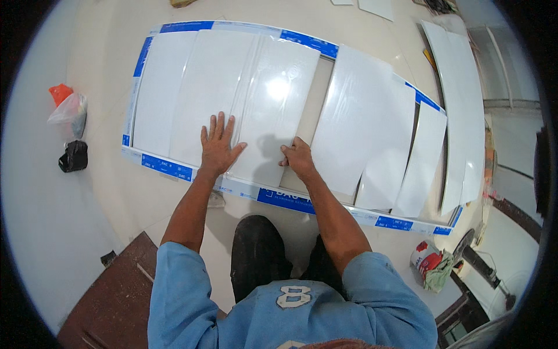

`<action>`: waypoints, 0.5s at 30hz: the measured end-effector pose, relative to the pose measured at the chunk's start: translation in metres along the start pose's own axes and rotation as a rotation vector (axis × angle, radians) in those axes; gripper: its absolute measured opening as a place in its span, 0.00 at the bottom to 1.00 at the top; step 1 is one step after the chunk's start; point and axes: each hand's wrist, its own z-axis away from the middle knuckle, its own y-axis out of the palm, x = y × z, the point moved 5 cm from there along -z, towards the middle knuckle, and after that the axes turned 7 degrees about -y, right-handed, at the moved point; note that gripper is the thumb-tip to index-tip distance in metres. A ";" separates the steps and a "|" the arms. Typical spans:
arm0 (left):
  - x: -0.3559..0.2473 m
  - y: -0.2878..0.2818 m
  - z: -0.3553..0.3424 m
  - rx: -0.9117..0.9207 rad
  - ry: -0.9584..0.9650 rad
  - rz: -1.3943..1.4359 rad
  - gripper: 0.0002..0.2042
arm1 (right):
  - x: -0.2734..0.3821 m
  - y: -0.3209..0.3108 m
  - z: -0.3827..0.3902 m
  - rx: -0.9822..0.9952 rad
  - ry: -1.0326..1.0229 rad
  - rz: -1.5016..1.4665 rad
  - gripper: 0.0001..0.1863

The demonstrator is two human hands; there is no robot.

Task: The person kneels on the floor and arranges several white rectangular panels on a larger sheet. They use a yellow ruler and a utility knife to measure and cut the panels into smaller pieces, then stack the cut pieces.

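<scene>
My left hand (pixel 218 148) lies flat with fingers spread on glossy white panels, across the seam between one white panel (pixel 215 75) and the white panel to its right (pixel 279 110). My right hand (pixel 298 158) is closed at the right edge of that second panel, thumb and bent fingers over its border; the fingertips are partly hidden. The panels lie in a long rectangular frame (pixel 285 200) wrapped in blue and white film. Right of my right hand, a gap separates this panel from another wide white panel (pixel 349 116).
Narrower white strips (pixel 421 160) lie askew at the frame's right end, beside long white boards (pixel 459 110). At right stand a bucket with a green cloth (pixel 433 267) and a black fan (pixel 482 264). Bags (pixel 72 154) sit by the left wall; a brown door panel (pixel 110 296) is lower left.
</scene>
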 end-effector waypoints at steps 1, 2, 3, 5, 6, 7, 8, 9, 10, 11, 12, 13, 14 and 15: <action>0.000 0.001 0.000 0.012 -0.011 0.004 0.39 | -0.001 0.000 -0.001 0.007 0.016 0.003 0.08; 0.001 0.001 -0.001 0.023 -0.021 0.008 0.39 | -0.001 0.000 -0.001 0.014 0.031 0.006 0.08; 0.005 0.004 -0.001 0.018 -0.020 0.008 0.39 | -0.003 0.001 -0.002 0.027 0.043 0.011 0.09; 0.017 0.011 0.000 0.004 -0.027 0.003 0.39 | -0.002 0.006 -0.003 0.048 0.020 -0.023 0.09; 0.016 0.010 0.001 -0.013 -0.003 -0.007 0.40 | -0.005 0.006 -0.002 0.056 0.010 -0.043 0.09; 0.014 0.010 0.000 -0.015 0.011 -0.028 0.40 | -0.009 0.004 -0.003 0.053 0.026 0.022 0.10; 0.011 0.010 -0.001 -0.019 0.026 -0.049 0.39 | -0.012 0.001 -0.005 0.051 0.042 0.086 0.11; 0.007 0.008 -0.003 -0.021 0.040 -0.069 0.39 | -0.019 -0.003 -0.008 0.048 0.060 0.150 0.12; 0.000 0.006 -0.007 0.013 0.028 -0.070 0.39 | -0.026 -0.018 -0.012 0.015 -0.029 0.321 0.13; -0.007 0.003 -0.010 0.047 0.019 -0.072 0.39 | -0.033 -0.037 -0.013 -0.020 -0.115 0.493 0.13; -0.005 0.000 -0.005 0.087 -0.010 -0.085 0.39 | -0.023 -0.060 -0.003 -0.220 -0.296 0.621 0.16; -0.005 -0.004 -0.004 0.071 -0.030 -0.109 0.38 | -0.011 -0.087 0.012 -0.478 -0.457 0.788 0.18; -0.006 -0.006 -0.002 0.055 -0.048 -0.133 0.38 | -0.003 -0.111 0.030 -0.751 -0.559 0.932 0.21; -0.006 -0.007 0.002 0.035 -0.076 -0.159 0.38 | 0.018 -0.138 0.045 -0.862 -0.428 1.031 0.27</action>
